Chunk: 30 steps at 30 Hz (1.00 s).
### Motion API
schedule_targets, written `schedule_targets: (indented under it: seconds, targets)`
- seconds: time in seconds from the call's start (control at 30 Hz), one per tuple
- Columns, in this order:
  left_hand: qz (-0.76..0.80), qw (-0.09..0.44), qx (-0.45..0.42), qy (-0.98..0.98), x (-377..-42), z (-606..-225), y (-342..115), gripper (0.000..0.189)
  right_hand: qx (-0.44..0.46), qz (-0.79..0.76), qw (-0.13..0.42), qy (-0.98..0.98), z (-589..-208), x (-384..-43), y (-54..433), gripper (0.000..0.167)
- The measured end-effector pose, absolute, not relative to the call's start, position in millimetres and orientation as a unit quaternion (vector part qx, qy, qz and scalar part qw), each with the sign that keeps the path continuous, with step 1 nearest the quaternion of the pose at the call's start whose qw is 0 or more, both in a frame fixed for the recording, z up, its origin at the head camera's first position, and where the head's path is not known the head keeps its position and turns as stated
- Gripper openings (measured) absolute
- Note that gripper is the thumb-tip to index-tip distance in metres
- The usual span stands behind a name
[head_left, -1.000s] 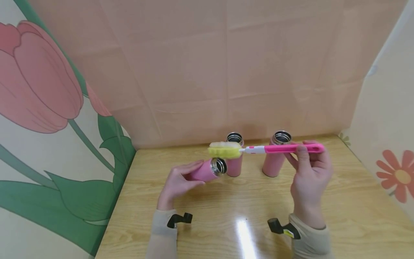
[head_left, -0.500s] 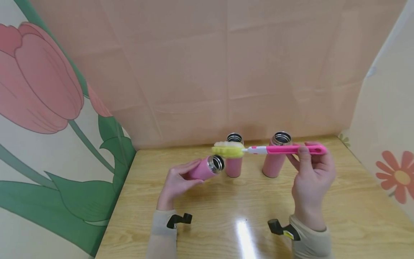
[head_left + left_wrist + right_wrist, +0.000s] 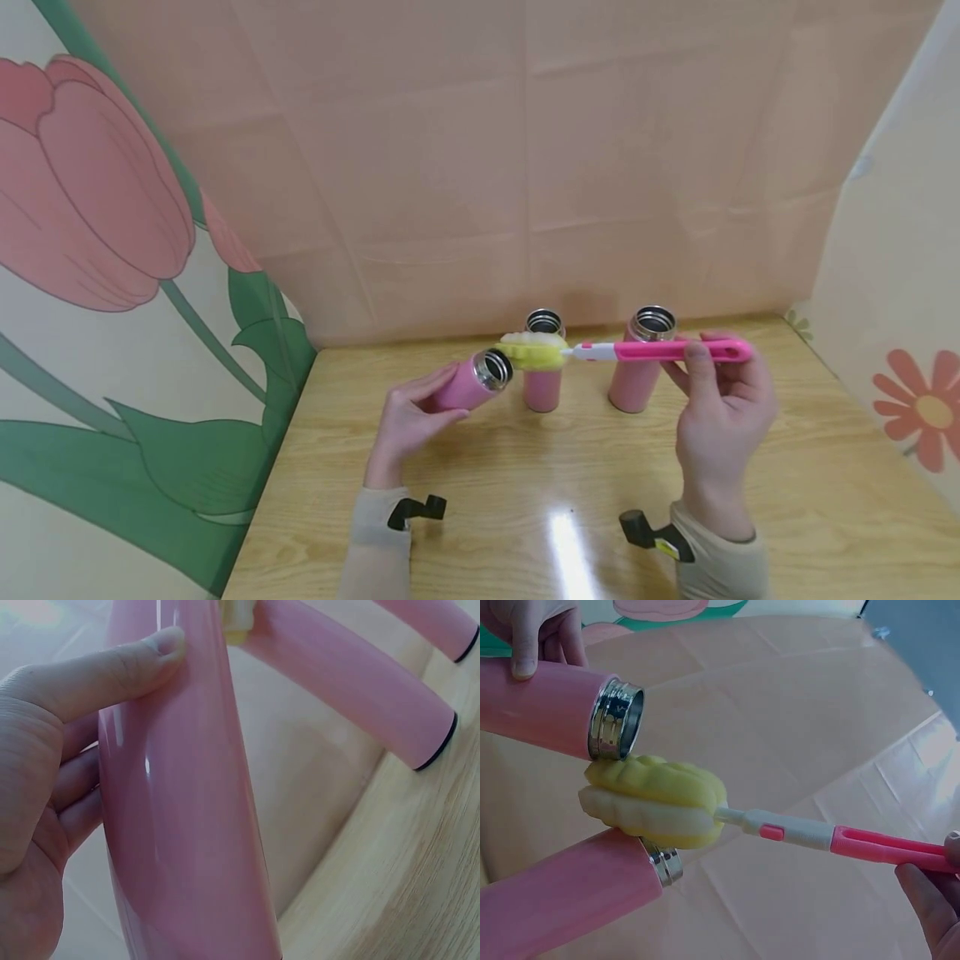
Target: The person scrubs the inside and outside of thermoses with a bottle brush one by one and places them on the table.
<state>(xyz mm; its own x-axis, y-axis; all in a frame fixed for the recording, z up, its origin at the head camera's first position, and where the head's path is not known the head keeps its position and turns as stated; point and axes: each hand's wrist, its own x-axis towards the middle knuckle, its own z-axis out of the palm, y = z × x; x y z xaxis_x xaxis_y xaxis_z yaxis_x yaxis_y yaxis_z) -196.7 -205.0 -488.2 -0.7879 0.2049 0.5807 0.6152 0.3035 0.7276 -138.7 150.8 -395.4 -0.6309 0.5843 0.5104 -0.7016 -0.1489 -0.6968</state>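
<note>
My left hand (image 3: 408, 425) grips a pink bottle (image 3: 467, 387) around its body. The bottle is tilted, its lidless steel mouth (image 3: 492, 369) turned up and to the right. My right hand (image 3: 722, 429) pinches the pink handle (image 3: 660, 350) of a bottle brush, held level above the table. Its yellow and white sponge head (image 3: 652, 796) is outside the bottle, close by the mouth; whether they touch I cannot tell. In the left wrist view, my thumb (image 3: 127, 671) lies along the held bottle (image 3: 180, 802), with fingers behind it.
Two more pink bottles stand upright and lidless at the back of the wooden table (image 3: 495, 508): a middle bottle (image 3: 542, 390), partly behind the sponge, and a right bottle (image 3: 633, 383), partly behind the handle. A pink cloth (image 3: 450, 167) hangs behind them.
The held bottle has shifted slightly left and up, its mouth tipping higher. The brush has moved a little right, then slightly back, and its sponge now sits right of the mouth rather than above it.
</note>
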Motion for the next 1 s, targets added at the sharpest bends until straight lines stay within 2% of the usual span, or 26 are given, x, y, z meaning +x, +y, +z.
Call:
schedule_targets:
  seconds: [0.47, 1.0]
  targets:
    - [-0.541, 0.230, -0.245, -0.771, -196.4, -486.5, -208.3, 0.067, 0.071, 0.769, 0.418, -0.477, -393.9, -136.5, 148.2, 0.025]
    - [-0.500, 0.253, -0.243, -0.791, -198.3, -484.5, -207.4, 0.064, 0.185, 0.752, 0.426, -0.467, -392.1, -128.8, 141.2, 0.017]
